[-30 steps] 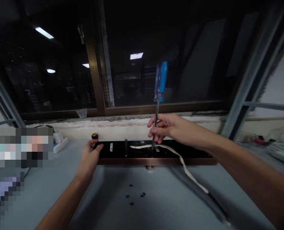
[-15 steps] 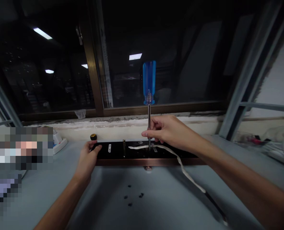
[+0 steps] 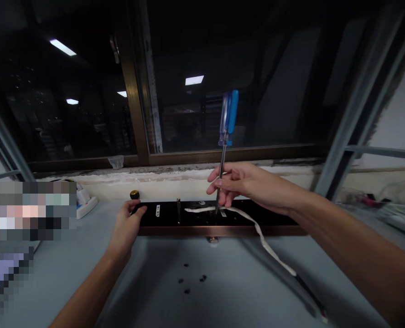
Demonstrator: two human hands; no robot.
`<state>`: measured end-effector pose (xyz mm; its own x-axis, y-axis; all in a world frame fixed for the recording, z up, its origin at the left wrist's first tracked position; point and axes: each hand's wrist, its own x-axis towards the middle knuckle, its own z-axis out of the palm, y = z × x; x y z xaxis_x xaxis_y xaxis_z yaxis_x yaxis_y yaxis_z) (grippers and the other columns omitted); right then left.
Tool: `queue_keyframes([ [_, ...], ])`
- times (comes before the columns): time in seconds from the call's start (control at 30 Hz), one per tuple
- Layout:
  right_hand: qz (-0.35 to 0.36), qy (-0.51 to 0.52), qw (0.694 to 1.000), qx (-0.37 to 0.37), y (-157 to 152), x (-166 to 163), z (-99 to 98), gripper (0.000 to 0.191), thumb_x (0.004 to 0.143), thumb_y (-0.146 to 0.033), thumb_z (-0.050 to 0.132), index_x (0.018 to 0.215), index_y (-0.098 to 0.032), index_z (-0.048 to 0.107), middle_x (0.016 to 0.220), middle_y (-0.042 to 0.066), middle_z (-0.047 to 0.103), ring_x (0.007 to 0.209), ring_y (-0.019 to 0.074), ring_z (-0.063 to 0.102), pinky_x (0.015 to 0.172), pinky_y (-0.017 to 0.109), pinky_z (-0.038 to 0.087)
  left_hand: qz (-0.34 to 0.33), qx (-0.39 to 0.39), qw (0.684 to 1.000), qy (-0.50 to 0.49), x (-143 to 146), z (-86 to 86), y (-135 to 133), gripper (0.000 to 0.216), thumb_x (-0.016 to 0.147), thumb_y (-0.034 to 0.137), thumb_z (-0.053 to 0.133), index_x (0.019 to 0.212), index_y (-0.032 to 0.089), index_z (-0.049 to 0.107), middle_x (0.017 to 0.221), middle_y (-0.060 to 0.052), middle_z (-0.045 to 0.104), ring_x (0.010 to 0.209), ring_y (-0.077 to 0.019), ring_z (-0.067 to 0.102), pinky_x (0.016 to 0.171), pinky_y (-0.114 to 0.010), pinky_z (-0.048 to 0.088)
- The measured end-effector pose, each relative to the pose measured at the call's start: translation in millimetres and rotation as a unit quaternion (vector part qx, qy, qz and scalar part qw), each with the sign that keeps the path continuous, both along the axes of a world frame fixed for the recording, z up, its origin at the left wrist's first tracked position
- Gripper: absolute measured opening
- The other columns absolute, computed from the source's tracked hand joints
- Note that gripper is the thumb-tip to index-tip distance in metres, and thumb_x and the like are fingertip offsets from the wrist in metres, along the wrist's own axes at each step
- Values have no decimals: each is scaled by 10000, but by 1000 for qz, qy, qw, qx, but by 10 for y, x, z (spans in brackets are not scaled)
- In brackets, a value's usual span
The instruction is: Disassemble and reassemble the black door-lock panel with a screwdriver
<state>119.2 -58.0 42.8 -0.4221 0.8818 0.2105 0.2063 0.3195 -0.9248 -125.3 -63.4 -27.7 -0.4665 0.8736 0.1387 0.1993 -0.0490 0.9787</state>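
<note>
My right hand (image 3: pixel 235 183) has its fingers around the metal shaft of a screwdriver (image 3: pixel 228 118) with a clear and blue handle. The screwdriver stands nearly upright, its handle tilted right and its tip down at a long black panel (image 3: pixel 168 214) with a copper-coloured front edge. At the panel's left end, my left hand (image 3: pixel 129 221) grips the corner. A white-sleeved cable (image 3: pixel 266 246) runs across the panel and hangs over its front, ending in bare wire tips. Below the copper edge shows a round copper-coloured knob (image 3: pixel 212 239).
Several small black pieces (image 3: pixel 187 278) lie on the grey table (image 3: pixel 154 300) before the panel. A black-and-gold round cap (image 3: pixel 134 195) stands behind its left end. A white power strip (image 3: pixel 87 208) is at left, wires (image 3: pixel 390 200) at right, and a dark window (image 3: pixel 240 54) behind.
The screwdriver's handle has tipped to the right and turned, showing its clear side. My right fingers have loosened and spread a little around the shaft. My left hand stays on the panel.
</note>
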Motion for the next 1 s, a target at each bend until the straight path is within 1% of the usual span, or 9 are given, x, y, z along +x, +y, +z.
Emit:
queue_keyframes([
  [0.13,-77,-114,985,108,11,-5,-2,212,720,-334,609,641,-177,489,560,5,575,464,120,549,446,261,443,1,7,1000,13,-13,-17,10,200,691,270,581,872,188,560,885,-40,598,899,-211,557,754,-289,415],
  [0.23,-168,-204,943,202,-10,-65,-1,324,684,-417,614,529,-204,424,446,-30,484,429,121,486,420,255,355,0,3,999,34,-58,-50,43,215,695,304,567,880,195,563,879,-40,603,871,-215,568,724,-291,423],
  [0.4,-219,-303,886,274,-67,-133,18,432,763,-393,492,433,-216,276,413,-46,316,428,92,305,469,268,246,58,45,971,230,-69,-20,18,239,692,296,578,916,212,585,902,-73,621,923,-294,561,816,-397,398],
  [0.53,-253,-328,865,284,-56,-141,-12,483,805,-456,412,429,-218,224,423,-46,236,439,100,210,466,274,192,61,291,865,403,57,26,-136,162,727,212,564,884,212,603,1052,-78,604,1053,-277,507,935,-398,335],
  [0.6,-276,-330,860,277,-47,-148,-20,505,808,-488,398,420,-220,217,418,-49,218,434,101,194,461,272,181,-10,397,791,465,130,13,-226,176,757,146,530,917,195,587,1020,-75,613,985,-225,546,889,-354,386],
  [0.67,-286,-328,860,268,-49,-149,-8,519,810,-496,392,410,-223,207,410,-51,204,424,99,188,453,270,177,-129,434,741,496,199,-13,-305,211,780,91,497,963,176,560,934,-65,626,874,-169,579,783,-279,438],
  [0.77,-292,-313,865,260,-73,-111,52,540,803,-505,401,391,-228,188,379,-56,186,391,91,187,436,270,175,-313,327,727,516,288,-30,-384,151,809,95,457,882,161,572,762,-31,625,685,-124,576,604,-221,424],
  [0.83,-303,-284,876,246,-96,-58,108,544,796,-512,409,372,-229,221,343,-53,216,356,86,228,424,268,190,-390,218,717,535,327,-21,-402,145,796,105,461,787,162,594,693,-17,618,624,-124,558,560,-230,390],
  [1.0,-327,-165,905,214,-147,60,224,518,795,-525,412,384,-210,418,323,-20,401,340,99,389,413,258,288,-454,81,699,547,318,-40,-353,170,736,64,473,704,161,609,716,-22,629,678,-149,565,595,-251,353],
])
